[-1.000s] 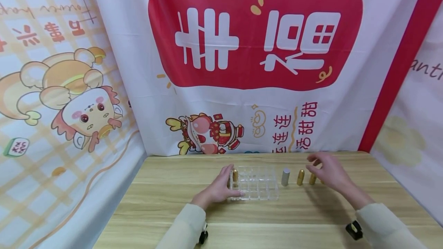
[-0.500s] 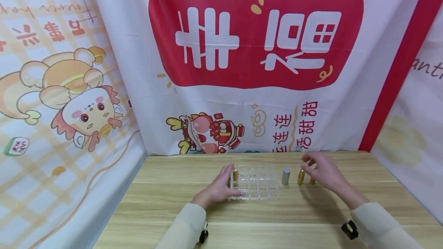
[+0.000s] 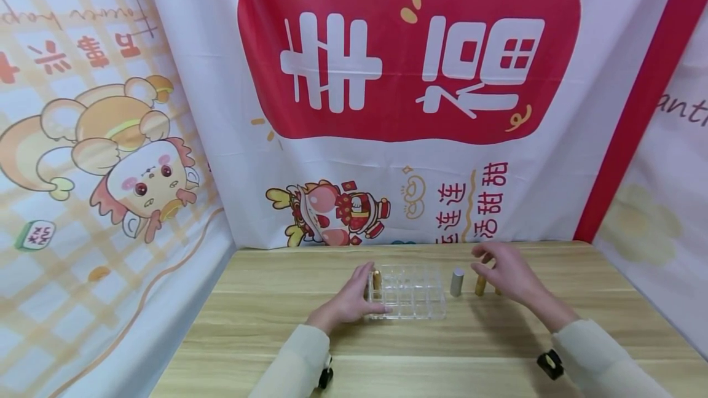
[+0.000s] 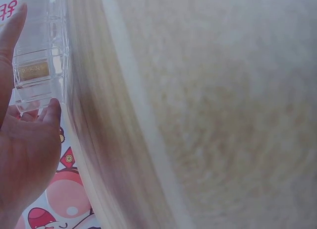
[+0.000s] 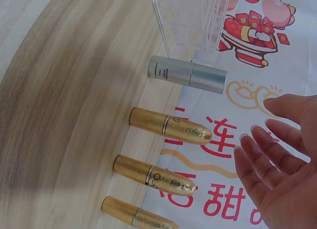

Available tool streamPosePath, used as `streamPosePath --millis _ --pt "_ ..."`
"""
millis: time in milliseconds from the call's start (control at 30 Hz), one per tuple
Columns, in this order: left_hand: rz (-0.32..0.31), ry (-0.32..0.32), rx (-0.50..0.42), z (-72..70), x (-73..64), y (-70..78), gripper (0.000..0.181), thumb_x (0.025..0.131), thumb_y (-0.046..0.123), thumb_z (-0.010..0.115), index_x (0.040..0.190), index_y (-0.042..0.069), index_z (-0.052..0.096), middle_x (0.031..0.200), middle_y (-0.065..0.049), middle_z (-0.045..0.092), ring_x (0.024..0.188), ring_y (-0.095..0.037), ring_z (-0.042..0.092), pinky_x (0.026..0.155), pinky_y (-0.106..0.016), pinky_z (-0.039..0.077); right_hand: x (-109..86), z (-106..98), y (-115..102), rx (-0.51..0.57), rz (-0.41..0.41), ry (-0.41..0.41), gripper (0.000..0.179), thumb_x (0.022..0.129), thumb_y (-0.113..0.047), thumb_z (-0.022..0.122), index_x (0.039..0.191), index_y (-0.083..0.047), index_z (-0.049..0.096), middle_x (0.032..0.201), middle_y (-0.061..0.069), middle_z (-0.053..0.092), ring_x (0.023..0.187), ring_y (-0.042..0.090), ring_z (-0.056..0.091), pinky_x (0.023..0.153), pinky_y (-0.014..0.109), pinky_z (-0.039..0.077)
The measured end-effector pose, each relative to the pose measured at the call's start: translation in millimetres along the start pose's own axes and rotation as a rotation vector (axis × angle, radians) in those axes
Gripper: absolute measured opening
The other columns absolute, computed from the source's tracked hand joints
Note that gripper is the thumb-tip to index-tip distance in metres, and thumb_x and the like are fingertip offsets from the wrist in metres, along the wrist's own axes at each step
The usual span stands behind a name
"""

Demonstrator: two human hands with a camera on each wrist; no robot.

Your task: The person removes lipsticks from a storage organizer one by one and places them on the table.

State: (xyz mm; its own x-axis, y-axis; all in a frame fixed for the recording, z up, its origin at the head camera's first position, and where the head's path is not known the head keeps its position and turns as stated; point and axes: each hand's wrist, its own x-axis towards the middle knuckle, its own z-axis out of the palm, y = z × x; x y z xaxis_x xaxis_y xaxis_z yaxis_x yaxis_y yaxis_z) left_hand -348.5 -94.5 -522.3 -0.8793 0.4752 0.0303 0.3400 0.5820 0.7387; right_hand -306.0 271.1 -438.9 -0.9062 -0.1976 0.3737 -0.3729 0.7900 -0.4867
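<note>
My left hand (image 3: 348, 301) holds the left end of a clear plastic compartment organizer (image 3: 413, 295), thumb at the front and fingers at the back. One gold lipstick (image 3: 377, 280) stands in its left end; the left wrist view shows a gold piece (image 4: 33, 71) through the wall. To the right of the organizer a silver tube (image 5: 185, 74) stands upright on the table. Beyond it, 3 bullet-shaped gold lipsticks (image 5: 169, 125) stand in a row in the right wrist view. Above them hovers my right hand (image 3: 511, 276), fingers loosely bent, holding nothing and apart from the tubes.
The wood-grain table (image 3: 420, 349) runs up to a white printed cloth (image 3: 210, 140) hanging behind it. Another patterned cloth (image 3: 72, 214) hangs along the left side. Each wrist carries a black strap device (image 3: 550, 364).
My right hand has moved left along the row of gold lipsticks, toward the silver tube. The left hand and the organizer stay where they were.
</note>
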Motion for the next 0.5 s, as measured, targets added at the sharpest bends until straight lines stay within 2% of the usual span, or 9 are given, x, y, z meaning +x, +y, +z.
streamPosePath --millis 200,500 --pt "-0.008 -0.005 0.002 0.1 0.9 -0.5 0.117 0.080 0.047 0.086 0.165 0.014 0.013 0.168 -0.010 0.019 0.154 -0.030 0.022 0.125 -0.049 0.023 2.5 3.7 -4.6 0.007 -0.027 0.012 0.024 0.087 -0.008 0.078 0.108 0.001 0.070 0.105 0.016 0.072 0.091 0.029 0.068 0.074 0.043 0.062" --pt "-0.009 -0.004 0.002 -0.4 0.6 -1.0 0.117 0.080 0.048 0.086 0.165 0.014 0.013 0.167 -0.011 0.021 0.154 -0.031 0.023 0.125 -0.050 0.023 6.6 13.7 -16.1 0.025 -0.010 -0.004 0.027 0.087 -0.008 0.078 0.112 0.000 0.070 0.108 0.014 0.071 0.094 0.028 0.067 0.077 0.043 0.062"
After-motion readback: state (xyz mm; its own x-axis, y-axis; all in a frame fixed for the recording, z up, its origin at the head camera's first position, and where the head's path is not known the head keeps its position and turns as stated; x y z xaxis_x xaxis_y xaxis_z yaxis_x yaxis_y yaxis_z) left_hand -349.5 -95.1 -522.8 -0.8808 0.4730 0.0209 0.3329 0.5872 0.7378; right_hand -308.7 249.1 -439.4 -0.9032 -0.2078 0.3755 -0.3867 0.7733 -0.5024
